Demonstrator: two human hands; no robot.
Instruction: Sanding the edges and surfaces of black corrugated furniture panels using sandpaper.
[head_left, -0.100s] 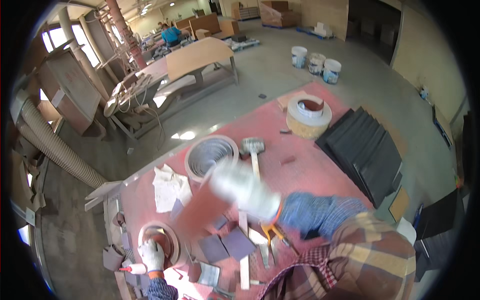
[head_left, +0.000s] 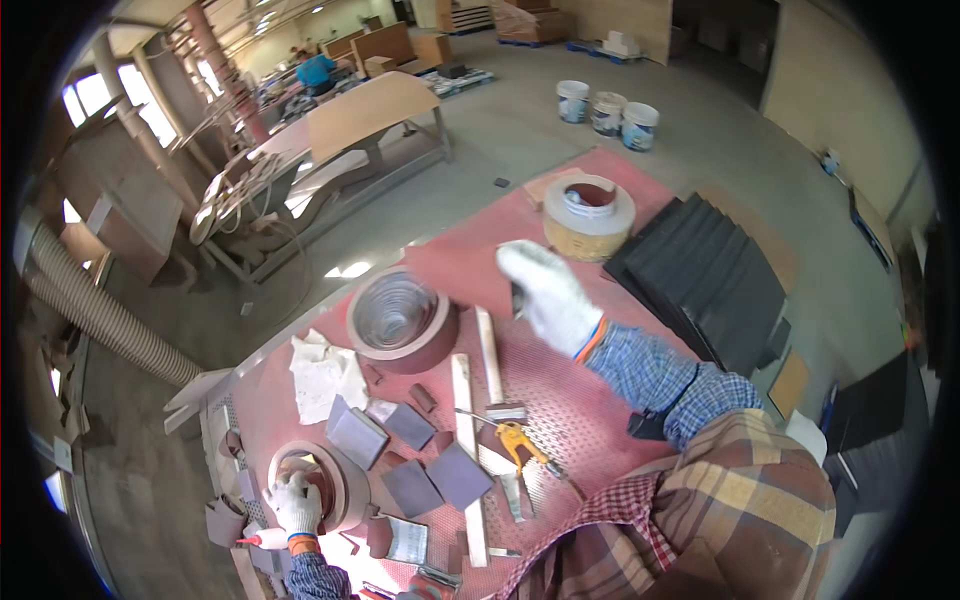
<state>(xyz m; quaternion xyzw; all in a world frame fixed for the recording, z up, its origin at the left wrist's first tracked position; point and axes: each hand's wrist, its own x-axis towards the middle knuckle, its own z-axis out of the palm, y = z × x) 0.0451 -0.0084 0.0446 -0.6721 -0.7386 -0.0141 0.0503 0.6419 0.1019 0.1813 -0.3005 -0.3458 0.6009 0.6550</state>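
Note:
My right hand (head_left: 548,290), in a white knit glove, is closed on one end of a reddish-brown sandpaper strip (head_left: 455,270). The strip is held up above the table's far edge, reaching left over a wide abrasive roll (head_left: 440,343). At the lower left my left hand (head_left: 294,503), gloved too, grips a smaller sandpaper roll (head_left: 350,490) at its hollow middle; its fingertips are partly hidden inside. A white squeeze bottle with a red tip (head_left: 268,539) lies beside that hand. Cut grey sandpaper squares (head_left: 464,475) lie between the hands.
On the red table (head_left: 560,420) are a white cloth (head_left: 325,376), a long pale strip (head_left: 468,450) and a yellow-handled tool (head_left: 516,440). Stacked black sheets (head_left: 700,280) and a large tape-like roll (head_left: 588,215) sit to the right. Buckets (head_left: 607,114) stand on the floor beyond.
My right hand has swung up and to the right with the sandpaper strip, off the middle of the table. My left hand stays at the small roll. The whole view has shifted slightly.

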